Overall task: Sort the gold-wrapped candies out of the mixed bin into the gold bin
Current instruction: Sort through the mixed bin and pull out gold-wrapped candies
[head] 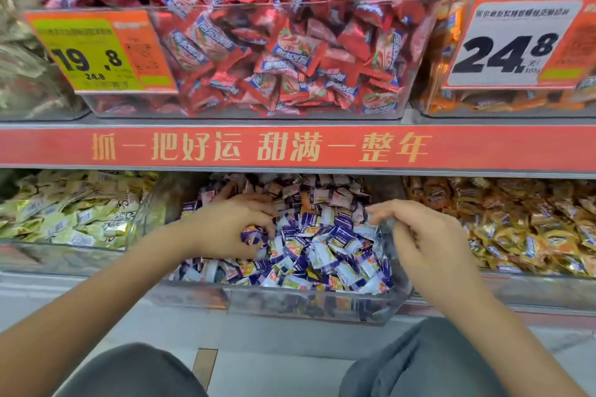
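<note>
1. The mixed bin [290, 303], a clear plastic tub on the lower shelf, sits in the middle of the row, heaped with purple-and-white wrapped candies [325, 248] and a few orange ones.
2. The left hand [232, 229] lies in the left half of that bin, fingers curled down into the heap around several candies (exactly which wrappers it grips cannot be told).
3. The right hand [419, 235] is at the bin's right wall, fingers bent and thumb close to them; whether they pinch a candy or only the clear wall cannot be told.
4. The two hands are apart, with bare candy between them.
5. The gold bin [503, 222] stands just beside the mixed bin on the right, full of gold-wrapped candies.
6. On the left is a bin of pale yellow-green candies [71, 213].
7. Above, a red shelf strip [290, 148] carries gold lettering, and the upper shelf holds a red candy bin [274, 42] with a 19.8 price tag [96, 51] and a 24.8 price tag [516, 42] to its right.
</note>
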`<state>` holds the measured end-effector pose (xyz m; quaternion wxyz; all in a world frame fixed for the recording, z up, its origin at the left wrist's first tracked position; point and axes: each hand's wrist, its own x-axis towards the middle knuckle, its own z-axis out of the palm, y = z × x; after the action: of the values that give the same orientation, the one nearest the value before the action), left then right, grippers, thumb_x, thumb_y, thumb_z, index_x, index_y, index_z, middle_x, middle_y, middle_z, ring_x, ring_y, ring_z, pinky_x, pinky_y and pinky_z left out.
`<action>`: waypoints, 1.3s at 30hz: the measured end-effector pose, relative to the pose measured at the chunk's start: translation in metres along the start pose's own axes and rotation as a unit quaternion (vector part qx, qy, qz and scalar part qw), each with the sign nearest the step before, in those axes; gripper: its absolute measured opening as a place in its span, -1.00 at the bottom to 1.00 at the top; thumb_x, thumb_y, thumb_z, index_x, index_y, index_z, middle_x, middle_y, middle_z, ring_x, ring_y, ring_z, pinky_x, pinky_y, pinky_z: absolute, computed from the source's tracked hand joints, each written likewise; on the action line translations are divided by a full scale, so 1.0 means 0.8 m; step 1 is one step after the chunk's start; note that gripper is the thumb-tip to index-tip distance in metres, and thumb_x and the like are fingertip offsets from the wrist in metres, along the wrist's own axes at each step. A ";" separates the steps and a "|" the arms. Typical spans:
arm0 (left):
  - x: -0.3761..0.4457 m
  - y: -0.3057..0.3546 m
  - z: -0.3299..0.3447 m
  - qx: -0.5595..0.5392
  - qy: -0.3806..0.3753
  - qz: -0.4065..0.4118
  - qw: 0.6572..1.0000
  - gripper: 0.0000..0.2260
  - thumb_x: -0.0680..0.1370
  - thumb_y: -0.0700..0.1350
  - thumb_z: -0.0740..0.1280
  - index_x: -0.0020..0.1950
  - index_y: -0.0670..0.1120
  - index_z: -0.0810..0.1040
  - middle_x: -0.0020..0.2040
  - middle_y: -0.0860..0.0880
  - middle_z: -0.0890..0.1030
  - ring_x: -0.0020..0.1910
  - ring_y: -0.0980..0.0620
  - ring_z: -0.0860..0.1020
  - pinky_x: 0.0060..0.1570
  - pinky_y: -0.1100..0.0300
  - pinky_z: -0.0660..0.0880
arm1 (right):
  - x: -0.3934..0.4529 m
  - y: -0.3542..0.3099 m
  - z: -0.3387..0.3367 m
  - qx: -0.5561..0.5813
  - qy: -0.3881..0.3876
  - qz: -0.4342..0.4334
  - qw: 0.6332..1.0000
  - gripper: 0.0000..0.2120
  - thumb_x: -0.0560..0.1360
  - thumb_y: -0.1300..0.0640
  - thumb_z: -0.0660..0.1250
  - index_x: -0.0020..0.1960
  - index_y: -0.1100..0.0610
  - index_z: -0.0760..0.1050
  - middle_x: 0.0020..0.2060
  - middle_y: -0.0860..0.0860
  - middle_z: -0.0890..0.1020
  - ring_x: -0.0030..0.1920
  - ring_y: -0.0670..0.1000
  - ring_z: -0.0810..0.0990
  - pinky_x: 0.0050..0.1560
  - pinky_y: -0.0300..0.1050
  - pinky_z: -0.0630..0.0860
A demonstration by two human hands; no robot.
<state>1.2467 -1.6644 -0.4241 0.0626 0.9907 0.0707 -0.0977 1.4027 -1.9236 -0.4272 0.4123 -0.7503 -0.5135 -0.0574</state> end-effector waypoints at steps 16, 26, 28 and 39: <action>0.102 0.095 0.008 0.122 -0.125 0.184 0.967 -0.36 0.32 0.03 0.49 0.36 0.10 0.34 0.48 0.02 0.06 0.38 -0.04 0.03 0.06 0.03 0.35 | 0.010 0.018 0.031 -0.018 0.071 -0.013 0.997 -0.70 0.42 0.23 0.05 -0.23 0.19 0.56 -0.28 0.00 0.59 -0.14 -0.05 0.51 -0.13 -0.22 0.42; 0.067 0.033 -0.008 -0.175 -0.021 0.004 0.984 -0.72 0.39 -0.26 0.44 -0.23 0.15 0.53 0.34 0.10 0.38 0.37 0.10 0.31 0.29 0.18 0.24 | 0.010 0.020 0.033 -0.034 0.073 -0.013 0.997 -0.75 0.39 0.36 0.12 -0.24 0.20 0.57 -0.31 -0.01 0.59 -0.14 -0.04 0.52 -0.18 -0.21 0.41; 0.056 0.028 -0.012 -0.203 -0.011 -0.025 0.979 -0.66 0.38 -0.28 0.44 -0.27 0.20 0.52 0.25 0.19 0.40 0.27 0.19 0.39 0.22 0.19 0.35 | 0.010 0.020 0.033 -0.045 0.073 -0.021 0.996 -0.73 0.40 0.32 0.09 -0.24 0.19 0.56 -0.31 -0.01 0.59 -0.15 -0.05 0.50 -0.17 -0.27 0.38; 0.004 0.017 -0.012 -0.369 0.150 -0.163 0.903 -0.76 0.41 -0.26 0.46 -0.27 0.10 0.57 0.01 0.23 0.56 -0.43 -0.06 0.44 -0.42 0.14 0.40 | 0.030 -0.015 0.032 -0.218 -0.035 -0.017 0.975 -0.72 0.28 0.42 0.45 -0.15 0.09 0.59 -0.30 -0.03 0.64 -0.27 0.08 0.60 -0.21 -0.12 0.49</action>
<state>1.2536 -1.6757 -0.4139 0.3953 0.8744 0.2707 0.0768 1.3955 -1.8876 -0.4250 0.2195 -0.8150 -0.5155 -0.1481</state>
